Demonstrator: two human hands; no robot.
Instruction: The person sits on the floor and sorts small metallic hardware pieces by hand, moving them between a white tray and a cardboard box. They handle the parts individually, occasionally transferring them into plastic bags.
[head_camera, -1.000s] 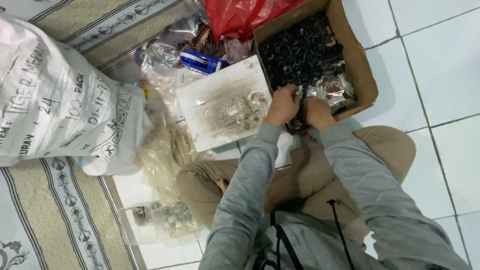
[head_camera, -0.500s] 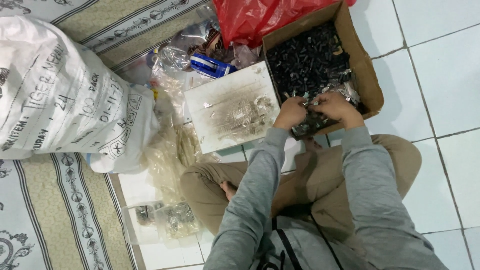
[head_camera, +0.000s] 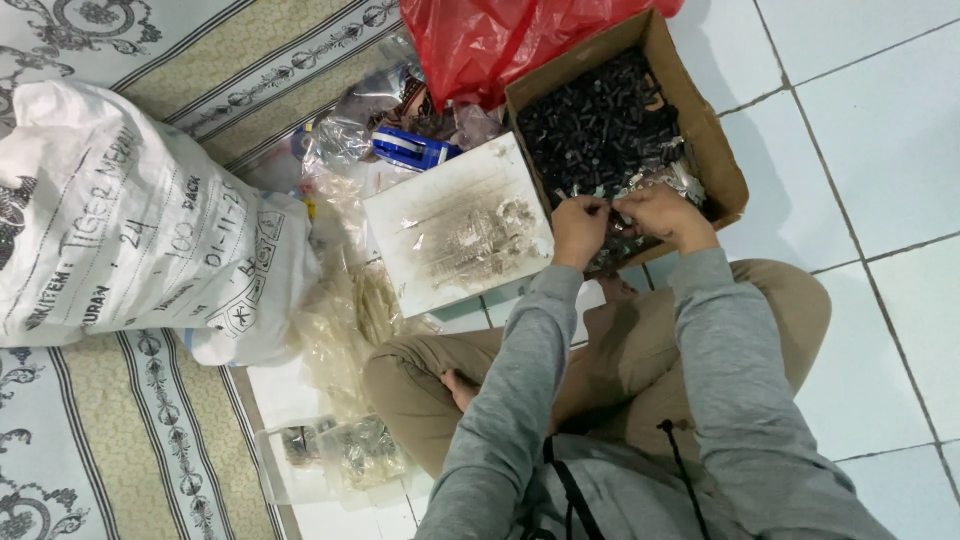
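My left hand (head_camera: 577, 228) and my right hand (head_camera: 662, 214) meet over the near edge of a cardboard box (head_camera: 716, 140) full of small black parts (head_camera: 598, 120). Both hands pinch a small piece of clear plastic wrap between their fingertips; crinkled wrap (head_camera: 684, 180) lies in the box by my right hand. A flat white board (head_camera: 458, 226) with a scatter of small metal bits lies just left of my left hand. I sit cross-legged in grey sleeves and tan trousers.
A big white printed sack (head_camera: 130, 230) lies at the left on a patterned rug (head_camera: 90, 440). A red plastic bag (head_camera: 490, 40), a blue tape dispenser (head_camera: 412, 150) and clear plastic bags (head_camera: 345, 310) lie around the board. White floor tiles (head_camera: 880, 120) stretch to the right.
My hands have lifted slightly from inside the box and now pinch the clear wrap between them. The view has shifted a little to the right.
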